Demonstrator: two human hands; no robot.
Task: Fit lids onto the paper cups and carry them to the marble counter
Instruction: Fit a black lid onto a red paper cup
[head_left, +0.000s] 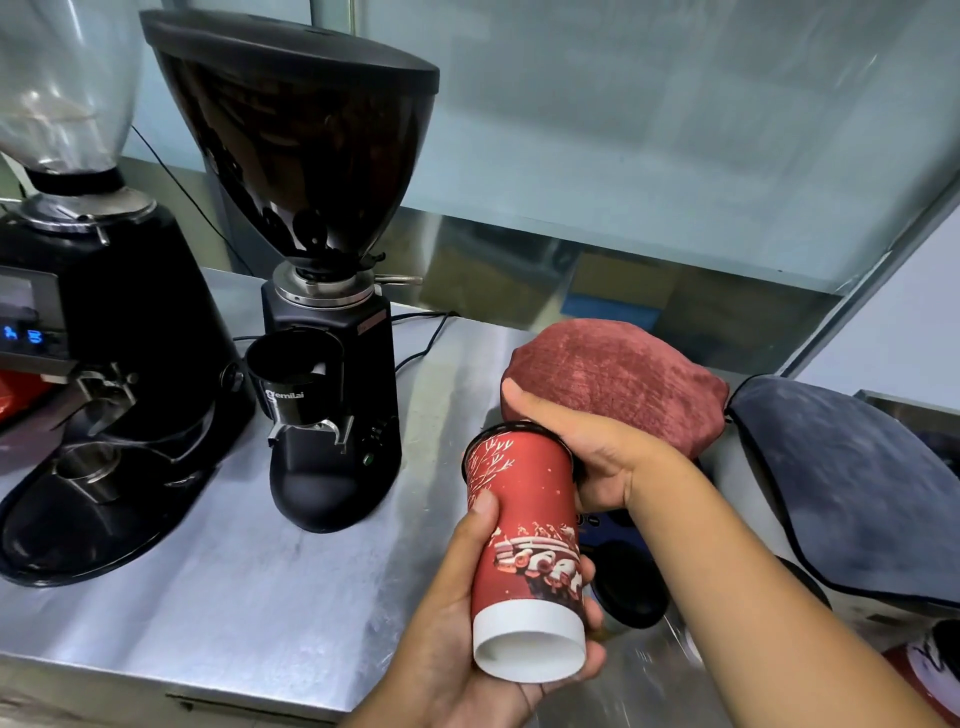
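Observation:
A red paper cup (524, 525) with white drawings and a white base is held tilted, its bottom turned toward me, above the steel counter (249, 587). My left hand (467, 618) wraps around the lower half of the cup. A black lid (511, 428) sits on the cup's far rim, and my right hand (587, 447) is cupped over it, thumb on its top edge. Another black lid (631, 587) lies on the counter behind the cup. A second red cup (930, 670) shows partly at the bottom right corner.
Two black coffee grinders (332, 332) (104, 364) stand on the left of the counter with cables behind. A red cushion (618, 379) and a dark blue cushion (857, 483) lie at the right. A frosted glass panel (649, 130) rises behind the counter.

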